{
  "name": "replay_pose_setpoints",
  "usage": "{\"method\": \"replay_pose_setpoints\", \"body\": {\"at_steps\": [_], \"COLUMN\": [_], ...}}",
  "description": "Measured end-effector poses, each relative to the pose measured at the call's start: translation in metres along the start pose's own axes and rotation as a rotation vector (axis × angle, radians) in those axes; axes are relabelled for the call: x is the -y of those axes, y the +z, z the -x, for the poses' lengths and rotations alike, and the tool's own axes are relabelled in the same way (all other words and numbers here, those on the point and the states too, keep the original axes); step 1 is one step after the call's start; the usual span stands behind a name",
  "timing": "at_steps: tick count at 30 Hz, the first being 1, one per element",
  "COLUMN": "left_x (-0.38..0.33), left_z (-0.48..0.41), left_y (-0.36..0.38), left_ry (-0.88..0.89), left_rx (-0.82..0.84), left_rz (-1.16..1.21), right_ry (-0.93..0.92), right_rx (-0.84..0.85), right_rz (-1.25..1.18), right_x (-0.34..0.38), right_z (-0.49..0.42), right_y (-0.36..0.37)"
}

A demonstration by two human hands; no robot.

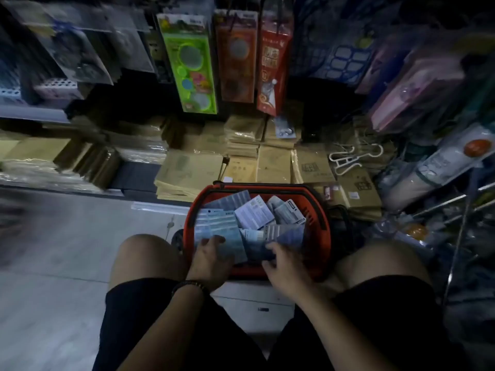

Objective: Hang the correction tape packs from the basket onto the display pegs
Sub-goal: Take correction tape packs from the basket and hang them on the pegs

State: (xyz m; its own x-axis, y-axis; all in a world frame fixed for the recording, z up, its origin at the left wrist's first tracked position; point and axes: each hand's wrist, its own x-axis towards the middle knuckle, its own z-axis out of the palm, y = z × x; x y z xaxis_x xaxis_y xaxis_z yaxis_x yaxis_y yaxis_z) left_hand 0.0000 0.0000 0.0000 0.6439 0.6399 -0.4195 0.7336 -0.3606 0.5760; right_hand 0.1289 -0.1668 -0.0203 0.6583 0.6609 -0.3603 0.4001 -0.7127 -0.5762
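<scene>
A red basket sits on the floor between my knees, filled with several pale blue and white correction tape packs. My left hand reaches over the near rim and its fingers grip a stack of flat blue packs at the left side. My right hand is in the basket's near right part, its fingers curled round the edge of a darker blue pack. Hanging goods on display pegs fill the wall above.
Stacks of brown paper notebooks cover the low shelf behind the basket. White hangers lie on them at the right. Bagged goods crowd a wire rack on the right. Grey floor tiles spread to the left.
</scene>
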Motion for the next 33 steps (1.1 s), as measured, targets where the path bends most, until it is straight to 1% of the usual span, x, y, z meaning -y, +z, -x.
{"method": "replay_pose_setpoints", "body": {"at_steps": [1, 4, 7, 11, 12, 15, 17, 19, 20, 22, 25, 27, 30, 33], "left_x": [0.006, 0.018, 0.05, 0.063, 0.061, 0.07, 0.074, 0.07, 0.066, 0.059, 0.048, 0.041, 0.031, 0.015], "left_z": [-0.017, -0.064, -0.105, -0.118, -0.121, -0.138, -0.146, -0.142, -0.138, -0.134, -0.129, -0.125, -0.117, -0.109], "left_y": [0.002, 0.002, 0.015, 0.029, 0.029, 0.038, 0.038, 0.034, 0.032, 0.029, 0.024, 0.022, 0.018, 0.01], "left_ry": [-0.062, -0.244, -0.335, -0.39, -0.419, -0.59, -0.661, -0.62, -0.587, -0.55, -0.485, -0.441, -0.363, -0.342], "left_rx": [0.002, 0.073, 0.064, 0.071, 0.049, -0.106, -0.129, -0.055, -0.014, 0.003, -0.005, 0.005, 0.063, 0.061], "left_rz": [0.027, -0.005, 0.035, 0.061, 0.14, 0.433, 0.571, 0.673, 0.685, 0.682, 0.689, 0.697, 0.717, 0.819], "right_ry": [0.01, 0.083, 0.159, 0.298, 0.319, 0.383, 0.402, 0.406, 0.407, 0.422, 0.431, 0.426, 0.403, 0.379], "right_rx": [0.02, 0.092, 0.17, 0.197, 0.2, 0.184, 0.184, 0.182, 0.191, 0.24, 0.249, 0.212, 0.153, 0.124], "right_rz": [-0.03, -0.068, -0.135, -0.135, -0.147, -0.226, -0.253, -0.284, -0.316, -0.394, -0.479, -0.536, -0.653, -0.751], "right_x": [0.004, 0.017, 0.024, 0.022, 0.02, 0.016, 0.01, 0.018, 0.018, 0.021, 0.024, 0.025, 0.024, 0.027], "right_z": [-0.012, -0.046, -0.084, -0.118, -0.124, -0.137, -0.142, -0.14, -0.141, -0.141, -0.139, -0.136, -0.125, -0.111], "right_y": [0.007, 0.025, 0.052, 0.091, 0.101, 0.123, 0.136, 0.13, 0.13, 0.126, 0.118, 0.111, 0.091, 0.064]}}
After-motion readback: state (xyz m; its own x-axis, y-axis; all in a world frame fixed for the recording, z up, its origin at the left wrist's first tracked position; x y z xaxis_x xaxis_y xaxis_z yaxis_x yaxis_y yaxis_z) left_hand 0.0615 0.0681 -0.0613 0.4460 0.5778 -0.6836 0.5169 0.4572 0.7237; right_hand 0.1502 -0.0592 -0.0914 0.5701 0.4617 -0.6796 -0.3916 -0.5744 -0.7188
